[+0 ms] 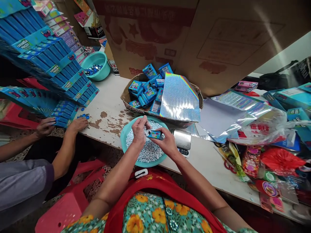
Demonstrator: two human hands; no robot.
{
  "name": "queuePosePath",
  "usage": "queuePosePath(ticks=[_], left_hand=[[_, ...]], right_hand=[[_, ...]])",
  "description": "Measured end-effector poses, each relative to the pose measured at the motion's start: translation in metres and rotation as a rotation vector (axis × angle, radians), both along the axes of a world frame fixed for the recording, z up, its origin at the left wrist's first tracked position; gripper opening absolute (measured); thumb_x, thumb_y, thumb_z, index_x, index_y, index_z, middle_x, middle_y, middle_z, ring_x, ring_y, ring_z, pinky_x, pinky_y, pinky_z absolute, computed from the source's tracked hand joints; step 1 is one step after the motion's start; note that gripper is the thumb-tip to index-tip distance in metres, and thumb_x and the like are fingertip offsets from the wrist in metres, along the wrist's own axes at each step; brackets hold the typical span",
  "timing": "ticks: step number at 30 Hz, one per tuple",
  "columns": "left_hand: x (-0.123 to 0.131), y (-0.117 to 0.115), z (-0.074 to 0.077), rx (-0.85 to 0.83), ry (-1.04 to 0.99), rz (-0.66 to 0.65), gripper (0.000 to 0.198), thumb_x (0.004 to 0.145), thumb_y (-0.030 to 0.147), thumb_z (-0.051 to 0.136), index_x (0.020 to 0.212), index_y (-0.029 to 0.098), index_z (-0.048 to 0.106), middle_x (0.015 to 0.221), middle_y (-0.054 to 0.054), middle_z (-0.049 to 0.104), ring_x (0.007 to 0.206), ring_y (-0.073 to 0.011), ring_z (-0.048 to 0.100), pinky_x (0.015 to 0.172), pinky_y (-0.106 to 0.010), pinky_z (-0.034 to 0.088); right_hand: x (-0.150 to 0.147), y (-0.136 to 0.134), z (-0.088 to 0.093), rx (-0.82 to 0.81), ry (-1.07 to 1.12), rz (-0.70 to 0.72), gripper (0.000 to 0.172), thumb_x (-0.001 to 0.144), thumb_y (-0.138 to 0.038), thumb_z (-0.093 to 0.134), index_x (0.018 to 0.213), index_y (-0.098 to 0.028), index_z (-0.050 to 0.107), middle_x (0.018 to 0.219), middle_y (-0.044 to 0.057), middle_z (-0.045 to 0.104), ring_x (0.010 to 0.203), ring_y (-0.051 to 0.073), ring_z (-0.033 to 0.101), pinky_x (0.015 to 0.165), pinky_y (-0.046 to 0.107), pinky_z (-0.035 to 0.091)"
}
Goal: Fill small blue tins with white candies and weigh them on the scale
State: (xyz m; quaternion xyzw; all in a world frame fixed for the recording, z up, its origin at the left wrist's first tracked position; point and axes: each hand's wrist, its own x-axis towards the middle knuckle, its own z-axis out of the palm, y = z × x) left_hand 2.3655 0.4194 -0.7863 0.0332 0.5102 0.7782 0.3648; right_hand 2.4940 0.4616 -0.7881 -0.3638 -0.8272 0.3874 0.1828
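My right hand [167, 142] grips a small blue candy box [155, 134] by its sides, with the box lying tilted and its end toward my left hand. My left hand [139, 131] is closed at that end of the box, with small white candies showing at its fingers. How many it holds is hidden. Both hands are above a turquoise bowl [123, 139] full of small white candies [148, 152]. Just behind the bowl stands a cut-down cardboard carton [125, 101] with several blue candy boxes [148, 94] and a shiny holographic sheet [180, 98].
A digital scale [182, 140] sits right of the bowl. At left, another person's hands [79, 124] touch blue boxes near a tall display stack [55, 68]. A second turquoise bowl [104, 72] stands behind. Packets and scissors [228, 165] crowd the right side; large cartons [155, 38] stand behind.
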Motion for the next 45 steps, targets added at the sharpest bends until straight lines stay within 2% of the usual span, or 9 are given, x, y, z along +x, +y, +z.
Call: queuePosePath(ticks=[10,21,23,25,28,30,35,41,45], left_hand=[[-0.001,0.006,0.0,0.025,-0.027,-0.111,0.034,0.08,0.049,0.062,0.068,0.017,0.057,0.045,0.002,0.048,0.04,-0.0094,0.046,0.047,-0.022,0.038],[-0.012,0.011,-0.006,0.106,-0.12,-0.151,0.034,0.082,0.05,0.057,0.075,0.017,0.06,0.049,0.001,0.052,0.044,-0.0115,0.051,0.061,-0.029,0.049],[-0.023,0.011,-0.019,0.068,-0.085,-0.072,0.036,0.083,0.052,0.054,0.076,0.017,0.06,0.052,0.001,0.052,0.047,-0.0124,0.052,0.062,-0.029,0.048],[-0.032,0.013,-0.041,-0.077,0.078,-0.06,0.033,0.084,0.05,0.053,0.076,0.019,0.06,0.058,0.0,0.054,0.056,-0.0138,0.054,0.064,-0.027,0.047],[-0.035,0.02,-0.08,-0.301,0.36,-0.254,0.016,0.076,0.034,0.066,0.067,0.021,0.061,0.072,-0.003,0.059,0.082,-0.0185,0.058,0.076,-0.026,0.045],[-0.026,0.024,-0.102,-0.326,0.418,-0.388,0.012,0.068,0.021,0.072,0.062,0.022,0.062,0.082,-0.004,0.063,0.1,-0.0226,0.054,0.089,-0.029,0.041],[0.003,0.018,-0.123,-0.346,0.419,-0.487,0.019,0.057,0.013,0.078,0.065,0.023,0.065,0.094,-0.007,0.061,0.121,-0.0301,0.039,0.103,-0.035,0.028],[-0.004,0.001,-0.129,-0.409,0.323,-0.386,0.019,0.056,0.018,0.079,0.061,0.021,0.061,0.078,-0.004,0.053,0.102,-0.0258,0.05,0.08,-0.026,0.039],[-0.011,-0.002,-0.111,-0.42,0.171,-0.309,0.027,0.071,0.04,0.069,0.064,0.019,0.054,0.069,-0.001,0.05,0.066,-0.015,0.051,0.054,-0.022,0.035]], right_hand=[[-0.001,0.006,-0.001,-0.052,-0.002,-0.024,0.028,0.071,-0.035,0.073,0.093,-0.022,0.064,0.092,0.003,0.067,0.087,0.022,0.061,0.079,0.035,0.048],[0.005,0.012,-0.011,-0.136,0.063,-0.123,0.031,0.07,-0.038,0.073,0.095,-0.021,0.064,0.094,0.003,0.066,0.089,0.022,0.061,0.083,0.036,0.046],[0.01,0.012,-0.008,-0.154,0.099,-0.151,0.033,0.07,-0.039,0.074,0.096,-0.022,0.064,0.095,0.003,0.067,0.09,0.022,0.061,0.085,0.036,0.047],[0.017,0.012,-0.004,-0.159,0.134,-0.182,0.036,0.069,-0.04,0.076,0.098,-0.022,0.065,0.098,0.003,0.067,0.092,0.022,0.061,0.086,0.036,0.047],[0.026,0.013,0.001,-0.15,0.129,-0.227,0.037,0.067,-0.04,0.077,0.098,-0.023,0.065,0.097,0.003,0.067,0.091,0.022,0.062,0.085,0.036,0.047],[0.031,0.014,0.004,-0.144,0.112,-0.245,0.036,0.067,-0.039,0.078,0.097,-0.023,0.065,0.095,0.003,0.067,0.089,0.022,0.062,0.084,0.036,0.048],[0.039,0.015,0.005,-0.168,0.218,-0.314,0.04,0.066,-0.039,0.079,0.1,-0.022,0.064,0.097,0.003,0.066,0.09,0.021,0.062,0.083,0.035,0.049],[0.041,0.016,-0.013,-0.173,0.141,-0.336,0.041,0.066,-0.042,0.078,0.099,-0.022,0.065,0.092,0.002,0.067,0.084,0.02,0.061,0.08,0.035,0.049],[0.044,0.017,-0.018,-0.091,0.055,-0.285,0.035,0.07,-0.04,0.075,0.098,-0.022,0.065,0.093,0.002,0.066,0.084,0.02,0.06,0.077,0.033,0.048]])
